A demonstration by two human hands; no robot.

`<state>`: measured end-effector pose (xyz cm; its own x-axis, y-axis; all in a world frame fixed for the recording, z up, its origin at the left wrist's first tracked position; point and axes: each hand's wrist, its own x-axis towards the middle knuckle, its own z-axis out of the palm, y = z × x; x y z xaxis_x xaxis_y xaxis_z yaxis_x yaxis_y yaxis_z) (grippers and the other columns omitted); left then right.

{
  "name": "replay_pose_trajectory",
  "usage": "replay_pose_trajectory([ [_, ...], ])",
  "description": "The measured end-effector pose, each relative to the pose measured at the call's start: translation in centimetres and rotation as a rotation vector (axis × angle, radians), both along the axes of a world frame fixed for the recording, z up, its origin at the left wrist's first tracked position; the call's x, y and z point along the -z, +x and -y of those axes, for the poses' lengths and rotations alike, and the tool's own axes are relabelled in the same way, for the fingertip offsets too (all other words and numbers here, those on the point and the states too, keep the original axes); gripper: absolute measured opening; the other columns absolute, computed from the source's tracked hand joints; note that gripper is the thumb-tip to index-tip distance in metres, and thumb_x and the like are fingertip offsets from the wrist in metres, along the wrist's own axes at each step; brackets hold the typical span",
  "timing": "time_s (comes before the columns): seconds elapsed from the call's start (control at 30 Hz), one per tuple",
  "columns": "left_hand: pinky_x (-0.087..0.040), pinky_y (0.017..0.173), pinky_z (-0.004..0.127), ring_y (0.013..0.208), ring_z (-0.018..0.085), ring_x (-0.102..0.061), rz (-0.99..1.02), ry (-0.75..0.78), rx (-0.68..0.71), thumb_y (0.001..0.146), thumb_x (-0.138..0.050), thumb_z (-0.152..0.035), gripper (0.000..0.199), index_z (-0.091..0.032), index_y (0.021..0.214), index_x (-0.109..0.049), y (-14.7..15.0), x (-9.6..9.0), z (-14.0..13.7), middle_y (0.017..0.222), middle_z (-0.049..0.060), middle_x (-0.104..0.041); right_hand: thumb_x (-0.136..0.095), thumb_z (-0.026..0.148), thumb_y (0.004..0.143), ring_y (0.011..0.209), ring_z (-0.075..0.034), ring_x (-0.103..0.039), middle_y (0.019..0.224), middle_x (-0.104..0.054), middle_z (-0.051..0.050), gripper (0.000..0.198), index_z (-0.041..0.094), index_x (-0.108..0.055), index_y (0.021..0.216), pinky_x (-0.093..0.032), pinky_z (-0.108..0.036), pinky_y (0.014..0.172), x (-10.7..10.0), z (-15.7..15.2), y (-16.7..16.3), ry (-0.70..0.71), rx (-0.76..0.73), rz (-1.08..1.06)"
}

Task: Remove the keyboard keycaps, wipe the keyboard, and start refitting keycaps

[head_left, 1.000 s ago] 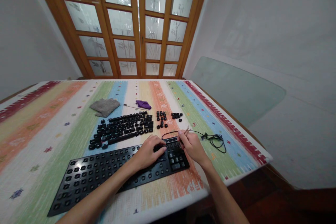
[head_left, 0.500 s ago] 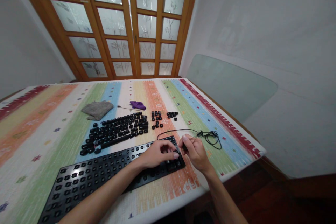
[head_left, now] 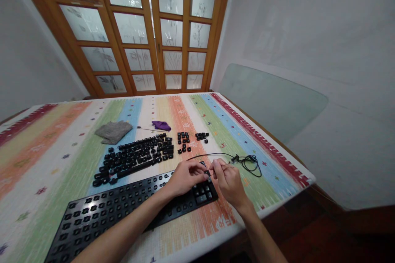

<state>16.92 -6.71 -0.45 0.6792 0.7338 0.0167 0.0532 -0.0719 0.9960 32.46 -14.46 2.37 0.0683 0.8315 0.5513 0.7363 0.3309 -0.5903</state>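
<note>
A black keyboard [head_left: 101,209] lies slanted along the near side of the table, most of its keycaps off and its switches bare. Some keycaps [head_left: 202,193] sit in place on the number pad at its right end. Over that end my left hand [head_left: 187,177] is curled, thumb and fingertips close together; what they hold, if anything, is hidden. Just right of it my right hand [head_left: 227,181] is closed in a pinch, fingertips nearly meeting the left ones. A thin thing shows at its fingertips, too small to name.
Loose black keycaps [head_left: 138,154] lie in rows beyond the keyboard, with smaller groups [head_left: 183,137] to their right. Behind them are a grey cloth [head_left: 113,131], a purple cloth [head_left: 161,125] and a thin stick [head_left: 151,129]. A coiled black cable [head_left: 251,164] rests at the right on the striped tablecloth [head_left: 228,131].
Both hands have shifted slightly toward the number pad's far edge, uncovering more of its seated keycaps. The dark thing seen in my right fingers earlier is now hidden.
</note>
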Motion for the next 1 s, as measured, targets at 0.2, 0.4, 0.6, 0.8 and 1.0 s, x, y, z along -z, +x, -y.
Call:
replay_pose_trajectory([
  [0.2,-0.053,0.067,0.028,0.069,0.017,-0.066,-0.060,0.039,-0.036,0.069,-0.080,-0.030,0.026,-0.012,0.087,-0.074,0.7,-0.6,-1.2,0.074,0.006,-0.072,-0.029,0.033,0.105,0.056,-0.015,-0.062,0.064,-0.064,-0.004,0.046,0.018,-0.059,0.074,-0.042,-0.027,0.059,0.8,-0.3,0.5,0.081,0.089,0.082],
  [0.4,-0.054,0.069,0.026,0.072,0.017,-0.069,-0.329,0.440,-0.120,0.077,-0.071,-0.021,0.015,-0.014,0.090,-0.075,2.3,-1.3,-4.5,0.079,0.004,-0.075,-0.029,0.035,0.105,0.053,-0.015,-0.061,0.059,-0.062,-0.003,0.047,0.019,-0.060,0.074,-0.041,-0.027,0.057,1.3,-0.1,0.8,0.044,0.176,0.032],
  [0.6,-0.053,0.081,0.032,0.082,0.022,-0.069,-0.494,0.619,-0.197,0.078,-0.063,-0.011,0.018,-0.016,0.089,-0.076,5.2,-0.4,-8.2,0.084,0.007,-0.075,-0.030,0.035,0.105,0.053,-0.014,-0.062,0.059,-0.062,-0.002,0.049,0.019,-0.060,0.070,-0.042,-0.026,0.058,1.6,0.9,0.8,0.028,0.188,-0.030],
  [0.8,-0.049,0.091,0.036,0.100,0.027,-0.065,-0.596,0.745,-0.229,0.081,-0.060,-0.011,0.019,-0.016,0.088,-0.077,7.0,0.8,-9.3,0.094,0.013,-0.073,-0.032,0.039,0.104,0.051,-0.014,-0.060,0.057,-0.061,-0.002,0.049,0.020,-0.061,0.069,-0.043,-0.026,0.057,1.6,1.9,1.2,0.027,0.212,-0.081],
  [1.0,-0.048,0.093,0.035,0.098,0.025,-0.066,-0.629,0.806,-0.217,0.086,-0.055,-0.013,0.024,-0.015,0.093,-0.077,7.3,1.2,-9.7,0.095,0.012,-0.074,-0.032,0.043,0.103,0.047,-0.014,-0.058,0.054,-0.059,-0.001,0.052,0.020,-0.062,0.068,-0.042,-0.026,0.053,1.1,2.6,1.4,0.009,0.204,-0.137],
])
